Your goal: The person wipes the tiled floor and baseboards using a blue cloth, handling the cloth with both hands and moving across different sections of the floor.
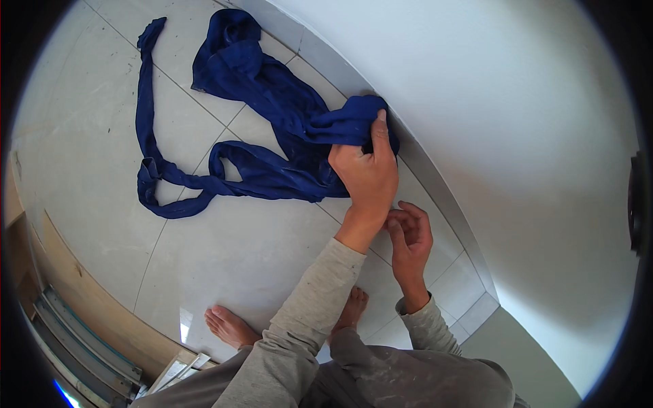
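Note:
A dark blue cloth garment (285,109) lies crumpled on the tiled floor, its far end bunched up and its near right end against the skirting. From it, a long twisted strip of the same blue fabric (145,102) runs left, loops, and stretches up the floor. My left hand (370,171) grips a gathered fold of the cloth beside the wall, thumb on top. Close below the left wrist, my right hand (412,239) hovers with loosely curled fingers. Nothing shows in it, though the left wrist covers part of its fingertips.
Grey skirting tiles (433,176) edge the white wall (510,127) on my right. My bare feet (232,326) stand on pale floor tiles (245,245). At lower left are a wooden board (107,301) and several long metal profiles (86,336).

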